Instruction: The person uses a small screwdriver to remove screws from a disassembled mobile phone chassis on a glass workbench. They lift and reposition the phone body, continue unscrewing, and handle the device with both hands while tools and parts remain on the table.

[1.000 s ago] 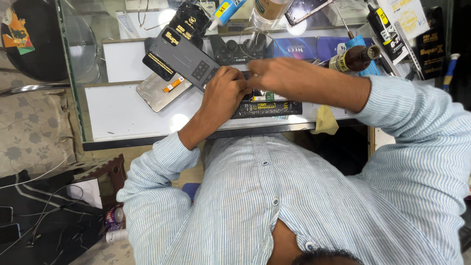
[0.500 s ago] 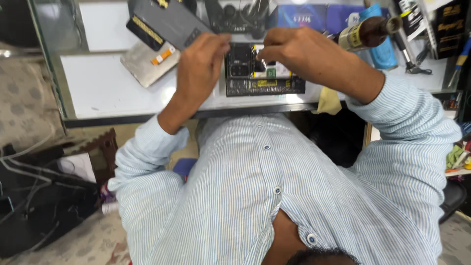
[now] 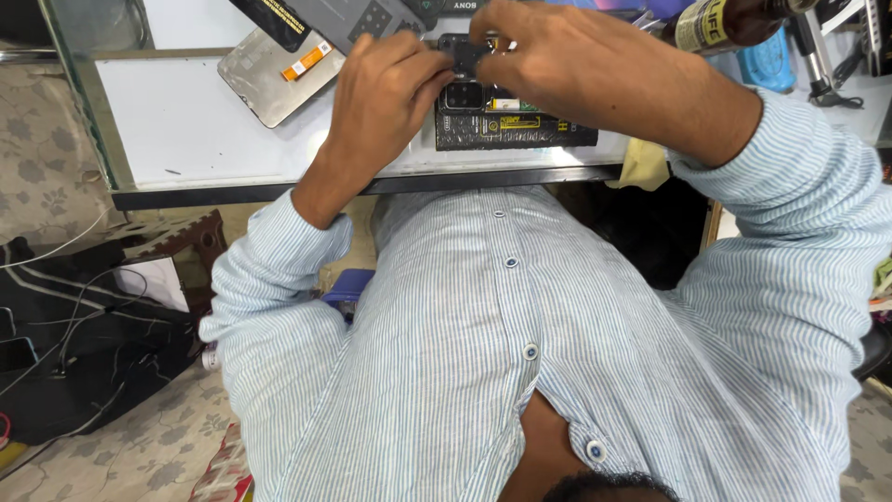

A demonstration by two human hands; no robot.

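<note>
A: Bench (image 3: 214, 139) layout?

B: Opened phone (image 3: 516, 116) lies flat near the front edge; detached screen panel (image 3: 279, 74) lies left of it.

A: Hands?

B: Left hand (image 3: 386, 88) and right hand (image 3: 557, 65) both pinch a small dark part (image 3: 467, 58) (possibly a cover; partly hidden) above the phone.
</note>
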